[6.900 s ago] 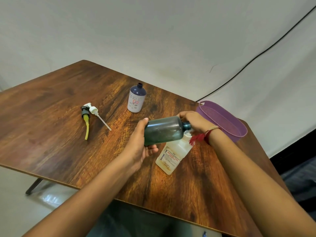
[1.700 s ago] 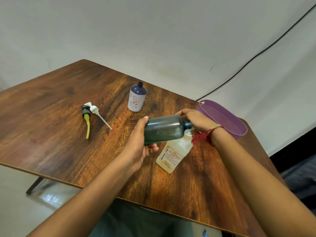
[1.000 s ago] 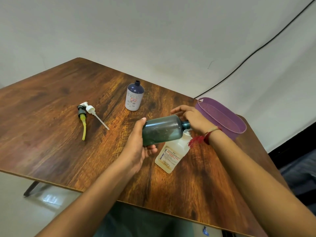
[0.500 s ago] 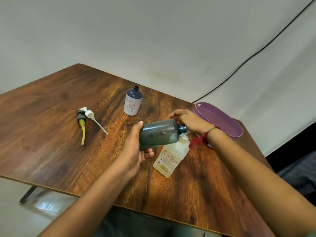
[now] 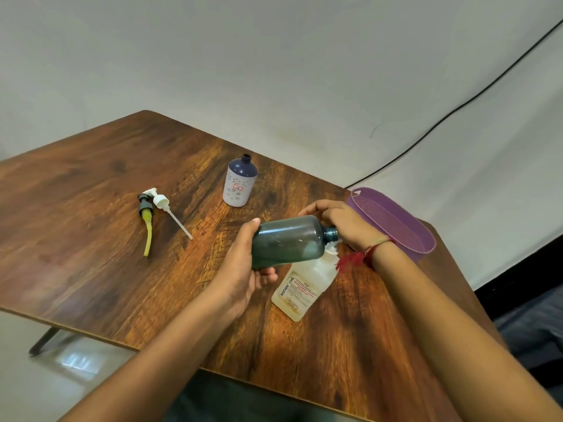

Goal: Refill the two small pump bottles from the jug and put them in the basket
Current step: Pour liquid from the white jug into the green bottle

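Refill: jug [image 5: 286, 242] over bottle [image 5: 300, 287], you are pouring.
Left hand [image 5: 240, 269] is gripping the base to tilt; right hand [image 5: 344, 223] is clasping the neck, likely aiming the mouth.

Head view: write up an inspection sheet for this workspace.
Surface: wooden table, no spill seen.
Job's things: green bottle held sideways, neck at the mouth of the jug; blue bottle upright, uncapped; two pump heads lying loose; basket at the right edge, without bottles.
Clutter: nothing seen.
Hands: left hand grips the green bottle; right hand at its neck, grip hidden.
Cables: black cable across the wall.
Surroundings: pale floor.
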